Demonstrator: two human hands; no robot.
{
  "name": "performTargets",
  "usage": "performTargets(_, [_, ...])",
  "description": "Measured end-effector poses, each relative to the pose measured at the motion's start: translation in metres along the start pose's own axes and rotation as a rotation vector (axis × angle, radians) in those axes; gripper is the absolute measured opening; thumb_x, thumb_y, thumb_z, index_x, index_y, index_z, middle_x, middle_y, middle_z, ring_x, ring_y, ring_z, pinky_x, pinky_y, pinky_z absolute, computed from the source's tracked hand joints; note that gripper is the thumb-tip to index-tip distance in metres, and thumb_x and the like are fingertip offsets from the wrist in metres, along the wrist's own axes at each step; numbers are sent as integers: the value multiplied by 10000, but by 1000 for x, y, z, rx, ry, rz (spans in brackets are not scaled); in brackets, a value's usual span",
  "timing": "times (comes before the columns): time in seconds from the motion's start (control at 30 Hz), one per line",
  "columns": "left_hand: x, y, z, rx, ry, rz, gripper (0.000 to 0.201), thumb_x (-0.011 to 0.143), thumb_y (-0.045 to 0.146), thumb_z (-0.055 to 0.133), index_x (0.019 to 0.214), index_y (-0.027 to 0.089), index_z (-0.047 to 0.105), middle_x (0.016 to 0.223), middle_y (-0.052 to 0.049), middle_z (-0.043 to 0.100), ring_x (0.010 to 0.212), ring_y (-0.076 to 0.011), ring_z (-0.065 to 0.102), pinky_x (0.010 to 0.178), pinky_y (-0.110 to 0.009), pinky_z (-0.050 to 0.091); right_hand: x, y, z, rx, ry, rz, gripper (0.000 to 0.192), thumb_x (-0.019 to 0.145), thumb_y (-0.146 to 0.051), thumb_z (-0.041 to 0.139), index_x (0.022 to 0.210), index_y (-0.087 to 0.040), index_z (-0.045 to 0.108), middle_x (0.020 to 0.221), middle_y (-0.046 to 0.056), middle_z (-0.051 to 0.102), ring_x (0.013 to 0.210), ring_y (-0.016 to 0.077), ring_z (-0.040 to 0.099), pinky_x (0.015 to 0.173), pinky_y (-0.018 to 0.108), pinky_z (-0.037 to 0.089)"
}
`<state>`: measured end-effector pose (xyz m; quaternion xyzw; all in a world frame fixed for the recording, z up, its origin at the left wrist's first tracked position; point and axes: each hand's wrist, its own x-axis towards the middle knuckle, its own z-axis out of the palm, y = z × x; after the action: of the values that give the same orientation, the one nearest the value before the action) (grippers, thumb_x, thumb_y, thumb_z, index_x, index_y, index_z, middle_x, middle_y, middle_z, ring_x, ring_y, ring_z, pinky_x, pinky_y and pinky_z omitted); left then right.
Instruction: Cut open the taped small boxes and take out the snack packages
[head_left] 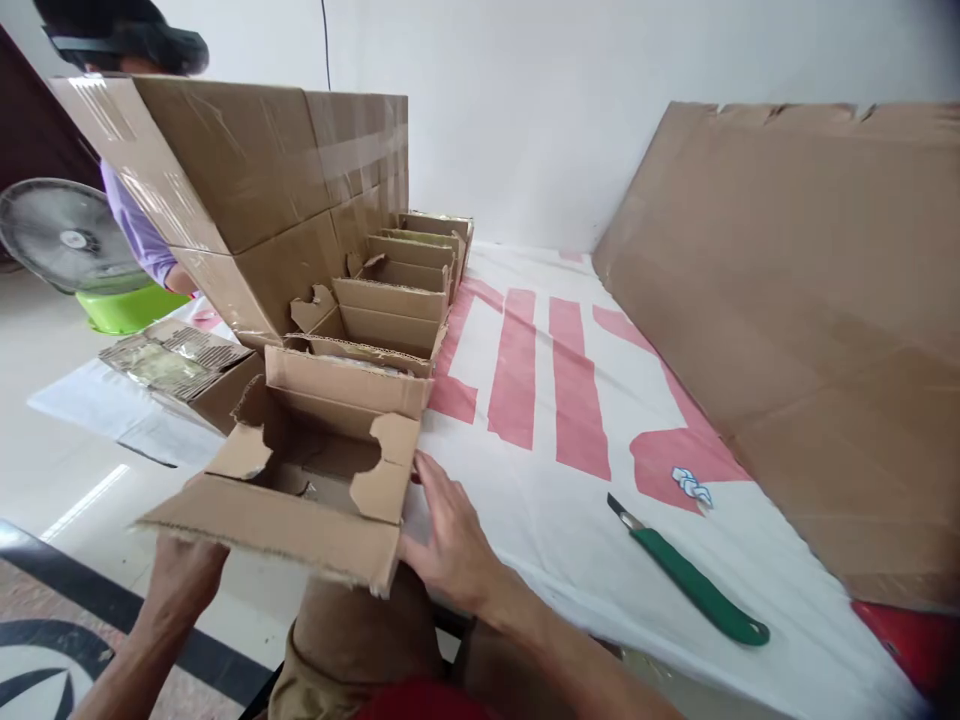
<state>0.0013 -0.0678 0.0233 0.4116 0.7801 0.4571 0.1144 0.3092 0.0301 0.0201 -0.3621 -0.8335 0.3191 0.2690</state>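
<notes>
Two bare hands hold one open cardboard box [300,470] at the near edge of a tabletop [555,520] covered in white sheeting with red markings. The box sits partly over the edge, above the person's lap, with its four flaps folded outward and its inside showing.

The left hand [180,575] is under the box's near left corner; its fingers are hidden beneath the front flap, so how far that grip is closed cannot be told. The right hand [446,545] presses against the box's right side below the flap, fingers spread flat and apart, the thumb tucked under the near corner, not clenched.

Behind the held box runs a single row of similar open boxes [397,290], about five, though the far ones overlap and the count is uncertain. One large taped carton [247,190] leans tilted over this row on the left. One flat cardboard sheet [810,320] leans against the wall on the right. One green-handled utility knife [690,575] lies on the tabletop, well apart from the right hand, with a small white scrap [691,486] near it.

On the floor to the left stand one fan [64,235] and one bundle of flattened packs [176,362]. One other person in a purple sleeve [139,235] is partly hidden behind the carton.
</notes>
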Motion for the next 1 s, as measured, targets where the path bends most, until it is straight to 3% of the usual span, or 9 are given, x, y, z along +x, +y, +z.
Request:
performTargets(0.1, [24, 11, 10, -230, 16, -117, 356, 605, 447, 740, 891, 248, 667, 840, -56, 749, 904, -326, 711, 857, -476, 610, 30, -1, 18, -3, 3, 35, 944, 871, -348, 713, 1672, -133, 262, 1687, 246, 375, 1547, 409, 401, 1214, 646, 399])
performTargets(0.2, [33, 24, 23, -319, 16, -177, 379, 586, 435, 757, 889, 246, 631, 946, -67, 764, 982, -318, 716, 855, -448, 620, 32, 9, 24, 3, 31, 43, 997, 830, -357, 779, 1671, -153, 285, 1672, 239, 406, 1519, 406, 443, 1211, 626, 417])
performTargets(0.3, [22, 23, 33, -277, 58, -219, 373, 594, 401, 752, 899, 263, 587, 1001, -65, 741, 1074, -325, 704, 867, -440, 629, 24, 21, 25, 11, 4, 84, 1052, 808, -379, 818, 1683, -179, 269, 1687, 235, 382, 1521, 415, 438, 1210, 645, 409])
performTargets(0.4, [0, 8, 42, -338, 55, -240, 456, 630, 442, 780, 984, 274, 546, 1044, -60, 711, 1089, -315, 711, 870, -448, 639, 22, 26, 27, 16, -30, 154, 1151, 778, -414, 847, 1703, -184, 201, 1708, 249, 331, 1544, 441, 393, 1208, 692, 379])
performTargets(0.6, [-17, -8, 70, -363, -135, -175, 514, 660, 452, 831, 1051, 262, 557, 966, -67, 705, 986, -299, 736, 871, -440, 639, 33, 14, 36, 28, -5, 161, 1234, 755, -420, 859, 1714, -158, 129, 1739, 244, 256, 1591, 446, 294, 1249, 675, 318])
performTargets(0.83, [7, 1, 107, -433, -91, -166, 740, 557, 432, 916, 1166, 250, 538, 1175, -89, 656, 1135, -303, 672, 939, -469, 617, 56, 20, 21, 55, -16, 206, 1173, 762, -382, 835, 1693, -116, 172, 1729, 260, 272, 1584, 430, 304, 1259, 657, 288])
performTargets(1.0, [23, 18, 125, -413, -32, -120, 727, 597, 543, 897, 1155, 236, 546, 1211, -101, 611, 1141, -296, 649, 926, -493, 634, 77, 35, 7, 74, 4, 170, 1174, 743, -375, 855, 1684, -144, 193, 1686, 258, 352, 1536, 425, 380, 1228, 638, 343])
